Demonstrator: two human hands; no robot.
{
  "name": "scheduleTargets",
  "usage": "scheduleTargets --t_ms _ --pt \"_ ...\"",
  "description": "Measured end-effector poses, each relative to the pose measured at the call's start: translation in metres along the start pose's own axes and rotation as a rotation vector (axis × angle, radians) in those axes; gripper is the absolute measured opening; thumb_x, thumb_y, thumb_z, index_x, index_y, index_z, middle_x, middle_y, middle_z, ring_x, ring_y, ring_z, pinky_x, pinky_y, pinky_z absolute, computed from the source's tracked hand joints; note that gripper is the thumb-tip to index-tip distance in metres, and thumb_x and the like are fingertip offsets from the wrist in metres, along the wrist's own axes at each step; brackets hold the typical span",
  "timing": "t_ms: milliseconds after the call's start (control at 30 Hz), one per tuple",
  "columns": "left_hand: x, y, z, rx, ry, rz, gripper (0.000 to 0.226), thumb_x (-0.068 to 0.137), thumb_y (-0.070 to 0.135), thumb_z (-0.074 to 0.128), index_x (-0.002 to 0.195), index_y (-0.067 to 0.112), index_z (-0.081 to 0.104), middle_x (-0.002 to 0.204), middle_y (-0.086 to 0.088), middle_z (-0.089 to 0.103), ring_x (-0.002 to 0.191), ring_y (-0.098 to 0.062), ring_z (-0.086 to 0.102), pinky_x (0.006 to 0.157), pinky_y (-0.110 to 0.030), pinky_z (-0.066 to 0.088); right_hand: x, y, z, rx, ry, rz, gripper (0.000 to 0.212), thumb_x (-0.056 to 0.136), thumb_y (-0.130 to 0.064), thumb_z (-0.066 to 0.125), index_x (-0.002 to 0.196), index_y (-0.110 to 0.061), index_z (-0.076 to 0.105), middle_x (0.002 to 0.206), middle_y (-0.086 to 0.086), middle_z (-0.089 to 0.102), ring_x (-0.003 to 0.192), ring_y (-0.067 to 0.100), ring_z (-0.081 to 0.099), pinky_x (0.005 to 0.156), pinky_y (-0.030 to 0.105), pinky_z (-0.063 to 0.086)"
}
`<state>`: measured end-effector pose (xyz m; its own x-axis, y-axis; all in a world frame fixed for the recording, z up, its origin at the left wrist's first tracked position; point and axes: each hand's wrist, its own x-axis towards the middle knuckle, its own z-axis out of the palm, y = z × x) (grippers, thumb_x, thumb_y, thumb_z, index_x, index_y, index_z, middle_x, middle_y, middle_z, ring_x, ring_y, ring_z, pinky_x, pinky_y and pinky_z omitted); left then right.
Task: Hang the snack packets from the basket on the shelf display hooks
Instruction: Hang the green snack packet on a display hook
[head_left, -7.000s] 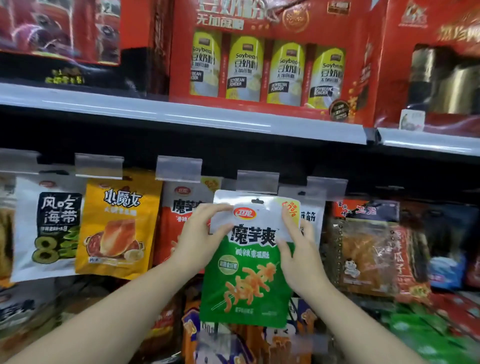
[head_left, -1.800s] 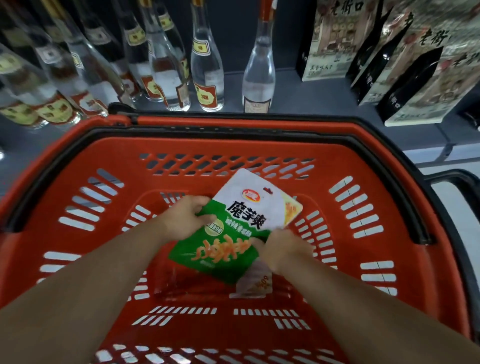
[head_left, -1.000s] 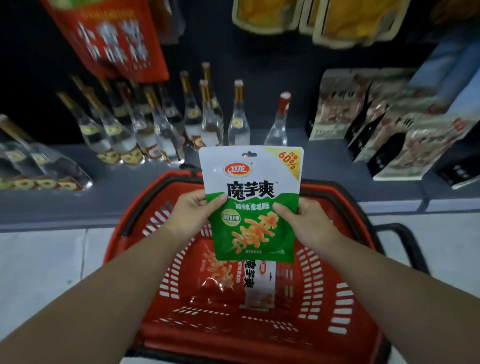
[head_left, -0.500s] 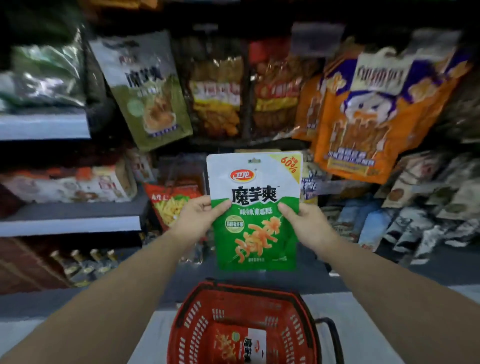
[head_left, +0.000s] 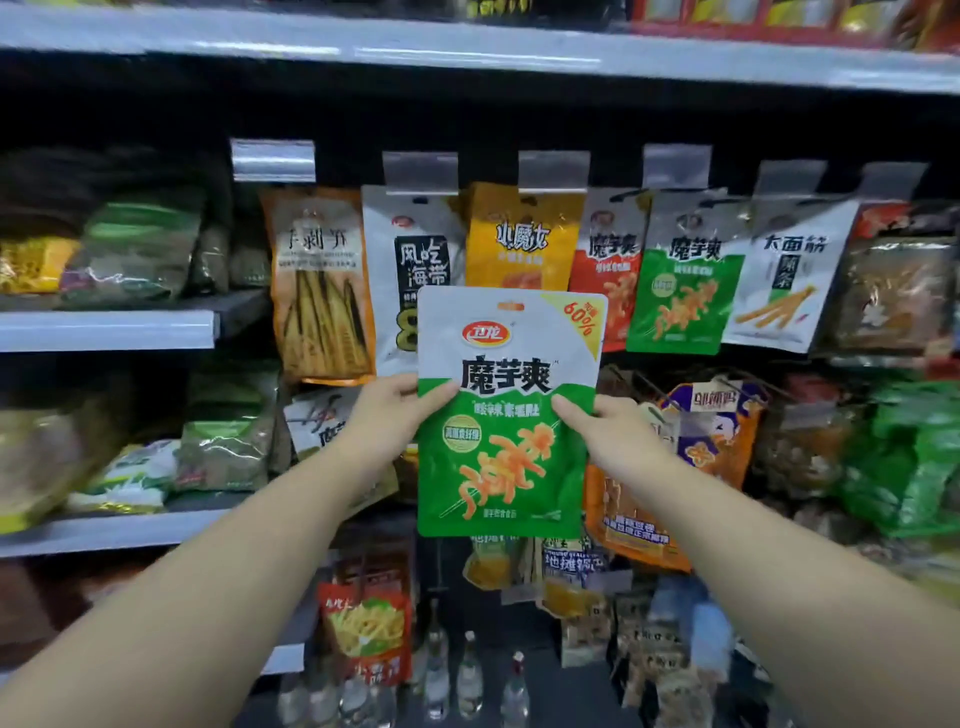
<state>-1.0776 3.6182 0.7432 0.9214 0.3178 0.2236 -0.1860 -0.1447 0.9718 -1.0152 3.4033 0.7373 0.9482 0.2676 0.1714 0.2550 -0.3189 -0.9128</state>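
While I hold it up in front of the display, the green-and-white snack packet (head_left: 506, 415) stands upright and faces me, its hang hole at the top edge free of any hook. My left hand (head_left: 387, 423) pinches its left edge about midway up, thumb across the front; my right hand (head_left: 605, 428) pinches the right edge at the same height, thumb likewise on the front. Both grips are closed on the packet, one to a side.

The packet sits below the row of hanging packets and overlaps the lower part of a white-and-black packet (head_left: 415, 260) and a yellow packet (head_left: 519, 239). Up and to the right hangs a matching green packet (head_left: 685, 291), between a red-and-white packet (head_left: 610, 265) and a white packet (head_left: 789, 280). Clear price-tag holders (head_left: 420, 171) cap the hook ends above that row. An orange bamboo-shoot packet (head_left: 324, 286) hangs at the left end. Below, an orange-and-purple packet (head_left: 711, 431) hangs beside my right wrist. Clear bottles (head_left: 470, 675) stand at the bottom; the basket is out of view.
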Motion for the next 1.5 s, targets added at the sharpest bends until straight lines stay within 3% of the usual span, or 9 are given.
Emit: scheduleTargets --t_ms 267,500,633,733,900,1000,1167,1400,1500 --pt "0.023 0.043 0.005 -0.001 0.013 0.069 0.012 0.086 0.024 0.07 0.089 0.013 0.071 0.092 -0.007 0.076 0.084 -0.024 0.073 0.075 -0.038 0.059 0.007 -0.035 -0.016 0.061 0.103 -0.057 0.047 0.093 -0.042 0.056 0.1 0.003 0.066 0.108 0.029 0.064 0.086 0.041 0.061 0.082 0.041 0.049" --pt "0.048 0.047 0.05 -0.005 -0.001 0.09 0.008 0.087 0.021 0.068 0.087 0.014 0.07 0.085 0.0 0.075 0.068 -0.011 0.072 0.052 -0.02 0.054 0.032 -0.019 -0.046 0.141 0.174 -0.017 0.045 0.092 -0.046 0.055 0.092 -0.002 0.065 0.081 0.012 0.056 0.073 0.022 0.052 0.069 0.036 0.039" --pt "0.073 0.048 0.09 0.017 0.016 0.098 0.009 0.087 0.021 0.068 0.087 0.013 0.071 0.085 0.0 0.076 0.072 -0.013 0.072 0.054 -0.02 0.054 0.063 -0.005 -0.079 0.11 0.169 -0.034 0.027 0.094 -0.044 0.054 0.095 -0.02 0.067 0.094 0.005 0.069 0.085 0.025 0.062 0.079 0.036 0.047" --pt "0.096 0.047 0.126 0.007 0.043 0.108 0.008 0.087 0.019 0.068 0.088 0.012 0.072 0.086 0.0 0.075 0.066 -0.008 0.072 0.05 -0.017 0.052 0.093 0.008 -0.107 0.075 0.173 -0.059 0.045 0.091 -0.049 0.054 0.117 -0.014 0.064 0.12 0.007 0.065 0.108 0.024 0.06 0.098 0.039 0.046" --pt "0.134 0.047 0.187 -0.021 0.084 0.077 0.005 0.087 0.017 0.068 0.083 0.016 0.072 0.082 0.0 0.077 0.066 -0.011 0.073 0.058 -0.027 0.057 0.137 0.027 -0.164 0.092 0.128 -0.078 0.032 0.095 -0.039 0.054 0.096 -0.01 0.067 0.088 0.014 0.065 0.079 0.029 0.061 0.068 0.029 0.04" --pt "0.152 0.046 0.223 -0.03 0.119 0.085 0.007 0.086 0.017 0.069 0.08 0.016 0.072 0.08 -0.002 0.077 0.064 -0.015 0.071 0.054 -0.023 0.054 0.16 0.043 -0.193 0.134 0.139 -0.117 0.041 0.093 -0.034 0.059 0.101 0.006 0.063 0.099 0.032 0.064 0.079 0.033 0.063 0.072 0.037 0.048" --pt "0.167 0.045 0.274 -0.012 0.109 0.098 0.006 0.087 0.016 0.068 0.083 0.018 0.072 0.084 -0.004 0.077 0.063 -0.007 0.072 0.05 -0.016 0.051 0.182 0.065 -0.233 0.196 0.134 -0.066 0.031 0.093 -0.033 0.059 0.097 -0.004 0.068 0.114 0.034 0.057 0.106 0.052 0.054 0.094 0.061 0.043" --pt "0.188 0.062 0.313 0.071 0.048 0.127 0.006 0.088 0.016 0.068 0.091 0.017 0.072 0.085 -0.001 0.077 0.077 -0.016 0.074 0.063 -0.028 0.06 0.2 0.077 -0.275 0.165 0.183 -0.082 0.031 0.095 -0.029 0.057 0.104 -0.001 0.064 0.094 0.022 0.067 0.083 0.032 0.064 0.066 0.032 0.046" --pt "0.191 0.07 0.323 0.066 0.04 0.145 0.009 0.089 0.013 0.066 0.096 0.013 0.071 0.089 -0.004 0.076 0.067 -0.008 0.073 0.054 -0.02 0.056 0.208 0.079 -0.285 0.172 0.21 -0.126 0.026 0.093 -0.035 0.059 0.107 -0.014 0.062 0.109 0.013 0.068 0.095 0.029 0.065 0.085 0.041 0.053"
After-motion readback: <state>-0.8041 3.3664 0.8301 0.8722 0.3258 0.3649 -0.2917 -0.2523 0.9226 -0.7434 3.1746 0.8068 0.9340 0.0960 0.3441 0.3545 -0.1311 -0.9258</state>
